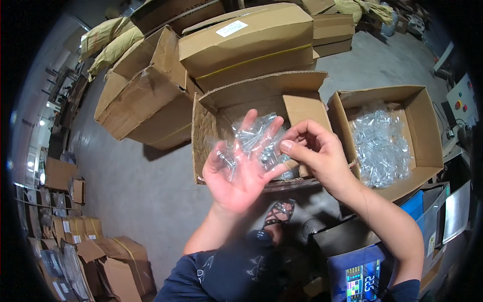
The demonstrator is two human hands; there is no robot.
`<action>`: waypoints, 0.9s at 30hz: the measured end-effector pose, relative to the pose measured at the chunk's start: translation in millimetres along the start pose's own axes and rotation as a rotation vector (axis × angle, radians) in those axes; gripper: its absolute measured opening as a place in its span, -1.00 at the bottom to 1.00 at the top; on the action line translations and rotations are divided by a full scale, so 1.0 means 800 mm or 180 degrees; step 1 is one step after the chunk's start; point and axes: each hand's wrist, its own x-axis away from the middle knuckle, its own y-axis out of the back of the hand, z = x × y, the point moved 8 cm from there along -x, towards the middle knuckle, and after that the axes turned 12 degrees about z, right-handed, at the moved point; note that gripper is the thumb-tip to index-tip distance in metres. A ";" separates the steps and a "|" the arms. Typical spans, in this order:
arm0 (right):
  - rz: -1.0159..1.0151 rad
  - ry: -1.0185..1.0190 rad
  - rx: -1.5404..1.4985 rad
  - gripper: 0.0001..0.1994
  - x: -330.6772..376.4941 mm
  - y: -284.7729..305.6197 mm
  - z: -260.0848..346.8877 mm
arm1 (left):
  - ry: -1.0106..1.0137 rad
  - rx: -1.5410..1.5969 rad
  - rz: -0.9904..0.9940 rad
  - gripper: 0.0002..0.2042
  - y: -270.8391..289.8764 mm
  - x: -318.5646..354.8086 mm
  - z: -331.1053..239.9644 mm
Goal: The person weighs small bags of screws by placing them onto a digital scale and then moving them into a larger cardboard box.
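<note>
My left hand (pixel 235 182) is palm up with its fingers spread over an opened cardboard box (pixel 302 111). Clear plastic bags of screws (pixel 255 132) show behind and between those fingers. A tan strip (pixel 291 163) is wrapped near the tip of the left thumb. Close beside that thumb, my right hand (pixel 317 151) has its thumb and forefinger pinched together. Clear plastic shows at these fingertips, but I cannot tell whether it is in the pinch or lies behind it.
To the right, a second open box (pixel 427 131) holds many small clear bags of metal parts (pixel 380 146). Closed cartons (pixel 246 45) stand beyond, and another carton (pixel 146 95) is at the left. A lit display (pixel 362 282) is by my right elbow.
</note>
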 end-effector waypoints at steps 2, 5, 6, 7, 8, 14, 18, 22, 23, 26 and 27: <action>-0.0040 -0.0047 -0.0292 -0.86 0.001 0.006 0.001 | 0.0029 0.0097 0.0007 -0.22 -0.003 -0.003 -0.001; -0.0158 -0.0075 -0.0525 -0.89 0.002 0.010 0.000 | -0.0143 0.0045 -0.0020 -0.26 0.001 -0.005 -0.013; -0.0179 -0.0063 -0.0465 -0.89 0.001 0.014 -0.004 | -0.0244 -0.0006 -0.0065 -0.28 0.006 -0.005 -0.019; -0.0195 -0.0045 -0.0415 -0.89 0.001 0.018 -0.004 | -0.0343 -0.0071 -0.0115 -0.29 0.008 -0.004 -0.025; -0.0232 -0.0167 -0.0310 -0.88 0.002 0.022 -0.004 | -0.0423 0.0163 -0.0072 -0.37 0.007 -0.001 -0.029; -0.0396 0.0034 -0.0754 -0.86 -0.008 0.034 -0.002 | -0.0786 0.0610 -0.0268 -0.43 0.028 0.016 -0.052; -0.0168 -0.0044 -0.0676 -0.77 -0.012 0.031 -0.004 | -0.1040 0.0378 -0.0289 -0.34 0.023 0.023 -0.067; -0.0075 -0.0054 0.0227 -0.44 -0.016 0.025 -0.016 | -0.0899 -0.0516 -0.0151 -0.14 0.000 0.012 -0.060; -0.0026 -0.0038 0.0645 -0.48 -0.016 0.023 -0.013 | -0.0720 -0.0485 -0.0014 -0.13 -0.005 0.009 -0.051; 0.0355 -0.0230 -0.0039 -0.52 -0.011 -0.002 -0.004 | -0.0158 -0.0329 0.0122 -0.05 -0.017 0.007 -0.025; 0.0485 -0.0258 -0.0238 -0.54 -0.013 -0.008 0.000 | 0.0027 -0.0222 0.0180 -0.04 -0.018 0.009 -0.017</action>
